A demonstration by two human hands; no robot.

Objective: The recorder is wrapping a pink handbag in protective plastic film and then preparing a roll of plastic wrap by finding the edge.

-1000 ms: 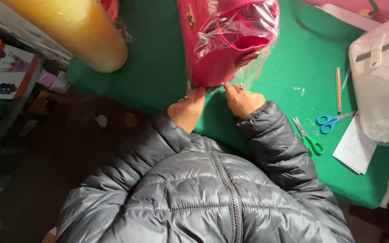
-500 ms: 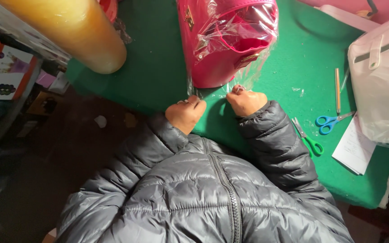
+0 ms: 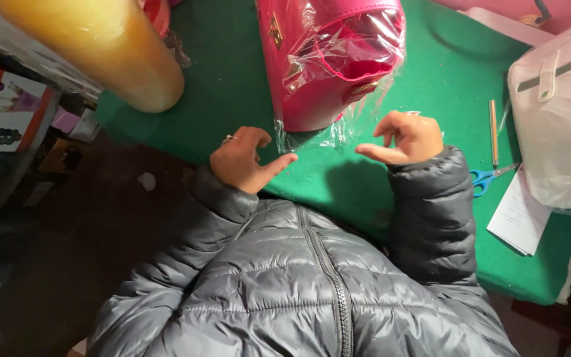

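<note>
Over on the far left, one big yellow roll (image 3: 94, 49) lies across the corner of the green table (image 3: 232, 73), its upper end cut off by the frame. Moving in, the left hand (image 3: 242, 158) comes up, a ring on one finger, fingers curled and thumb stuck out toward the middle; its fingertips sit right at the loose edge of the clear plastic wrap (image 3: 325, 135), though whether they actually pinch the film is hard to make out. Dead centre, one pink handbag (image 3: 328, 59) lies on the table inside that wrap, its top end out of frame. Next, the right hand (image 3: 408, 137), half open, index finger and thumb stretched toward the wrap's trailing edge, close to it, nothing clearly gripped. Two hands, then, well apart, one either side of the bag's near end. Further right, one pencil (image 3: 493, 132), one pair of blue-handled scissors (image 3: 487, 180) partly hidden by the sleeve, a sheet of paper (image 3: 520, 215), and one pale bag (image 3: 560, 112) cut off at the edge.
</note>
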